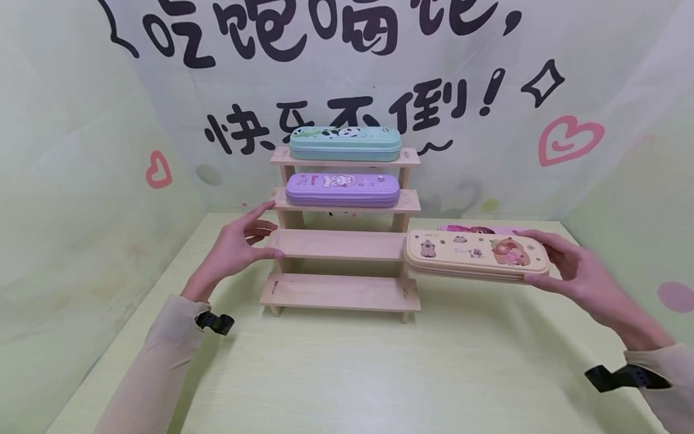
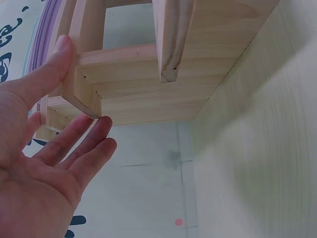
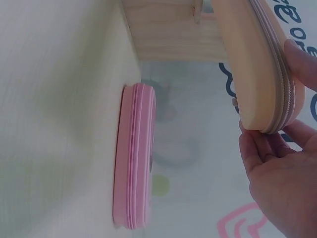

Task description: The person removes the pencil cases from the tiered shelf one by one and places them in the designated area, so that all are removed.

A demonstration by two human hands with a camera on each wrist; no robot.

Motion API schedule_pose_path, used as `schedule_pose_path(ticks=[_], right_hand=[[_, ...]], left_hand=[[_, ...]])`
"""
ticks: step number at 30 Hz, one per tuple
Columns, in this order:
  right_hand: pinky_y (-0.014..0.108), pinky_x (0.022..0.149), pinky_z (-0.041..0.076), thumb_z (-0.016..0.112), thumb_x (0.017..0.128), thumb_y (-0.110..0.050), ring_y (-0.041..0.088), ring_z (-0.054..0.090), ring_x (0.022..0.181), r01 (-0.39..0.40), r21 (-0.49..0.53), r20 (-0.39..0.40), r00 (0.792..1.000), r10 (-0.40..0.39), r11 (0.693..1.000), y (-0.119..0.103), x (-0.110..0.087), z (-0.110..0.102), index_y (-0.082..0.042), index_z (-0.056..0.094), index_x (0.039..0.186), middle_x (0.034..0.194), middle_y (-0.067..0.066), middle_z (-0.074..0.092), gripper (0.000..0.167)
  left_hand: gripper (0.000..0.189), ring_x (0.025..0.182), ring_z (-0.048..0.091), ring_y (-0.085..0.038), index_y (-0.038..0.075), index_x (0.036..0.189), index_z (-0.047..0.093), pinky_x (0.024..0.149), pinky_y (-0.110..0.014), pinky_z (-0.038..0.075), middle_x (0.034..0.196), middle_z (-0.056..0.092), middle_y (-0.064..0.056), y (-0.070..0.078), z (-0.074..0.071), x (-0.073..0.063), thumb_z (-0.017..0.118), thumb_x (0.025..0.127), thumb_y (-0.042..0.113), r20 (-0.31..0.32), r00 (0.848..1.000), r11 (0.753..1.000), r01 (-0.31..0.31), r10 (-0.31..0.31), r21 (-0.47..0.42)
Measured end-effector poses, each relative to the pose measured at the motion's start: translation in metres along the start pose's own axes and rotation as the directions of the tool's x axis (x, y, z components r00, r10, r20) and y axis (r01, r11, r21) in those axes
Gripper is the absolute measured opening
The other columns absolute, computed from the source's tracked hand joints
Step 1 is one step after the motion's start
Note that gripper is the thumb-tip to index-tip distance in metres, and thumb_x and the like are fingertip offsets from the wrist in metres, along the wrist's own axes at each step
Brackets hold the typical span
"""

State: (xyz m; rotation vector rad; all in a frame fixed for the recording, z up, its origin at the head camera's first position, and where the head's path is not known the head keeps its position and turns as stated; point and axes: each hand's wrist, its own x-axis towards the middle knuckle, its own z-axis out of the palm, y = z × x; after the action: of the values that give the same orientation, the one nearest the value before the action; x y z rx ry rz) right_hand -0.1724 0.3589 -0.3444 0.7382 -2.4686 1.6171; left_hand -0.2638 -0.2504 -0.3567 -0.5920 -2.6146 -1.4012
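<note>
My right hand (image 1: 580,271) grips the right end of a cream zippered pencil case (image 1: 477,256) with fruit and animal pictures. The case is held in the air, its left end beside the third tier of a wooden stepped rack (image 1: 340,293). At the left end of that tier, my left hand (image 1: 235,244) has its thumb at the front edge and fingertips at the back edge, as the left wrist view shows. A purple pencil case (image 1: 343,190) lies on the second tier, and a mint-green panda case (image 1: 345,143) on the top one.
A pink pencil case (image 3: 134,156) lies on the table (image 1: 347,374) behind the cream one, mostly hidden in the head view. The two lower tiers bear nothing. A printed cloth (image 1: 466,175) with large black characters hangs behind the rack, and pale walls stand at both sides.
</note>
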Motion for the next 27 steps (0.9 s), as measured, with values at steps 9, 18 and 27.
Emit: schedule_pose_path(ticks=[9,18,27], right_hand=[[0.012,0.085,0.055,0.06,0.09,0.028,0.007,0.058,0.119,-0.027,0.115,-0.026,0.999,0.031,0.993,0.011,-0.009,-0.025,0.006,0.044,0.154,0.144,0.007,0.054,0.069],[0.011,0.081,0.056,0.062,0.09,0.027,0.002,0.059,0.115,-0.081,-0.023,-0.076,0.994,0.079,0.996,0.033,-0.02,-0.043,0.002,0.046,0.154,0.141,-0.007,0.058,0.07],[0.014,0.082,0.058,0.066,0.094,0.019,-0.004,0.061,0.114,-0.103,-0.11,0.011,0.994,0.105,0.989,0.057,-0.024,-0.051,-0.006,0.047,0.156,0.133,-0.015,0.062,0.069]], left_hand=[[0.106,0.121,0.066,-0.033,0.033,0.164,0.039,0.112,-0.05,0.05,0.131,0.068,-0.015,0.001,0.0,0.0,0.097,0.077,0.013,-0.003,1.0,1.0,0.006,-0.006,0.003],[0.105,0.12,0.066,-0.033,0.033,0.164,0.041,0.112,-0.051,0.05,0.13,0.068,-0.015,0.0,0.0,0.0,0.097,0.077,0.015,-0.006,1.0,1.0,0.005,-0.005,-0.002],[0.105,0.12,0.066,-0.033,0.035,0.163,0.041,0.112,-0.049,0.05,0.13,0.068,-0.015,-0.001,0.0,0.001,0.097,0.077,0.017,-0.003,1.0,1.0,0.007,-0.007,0.004]])
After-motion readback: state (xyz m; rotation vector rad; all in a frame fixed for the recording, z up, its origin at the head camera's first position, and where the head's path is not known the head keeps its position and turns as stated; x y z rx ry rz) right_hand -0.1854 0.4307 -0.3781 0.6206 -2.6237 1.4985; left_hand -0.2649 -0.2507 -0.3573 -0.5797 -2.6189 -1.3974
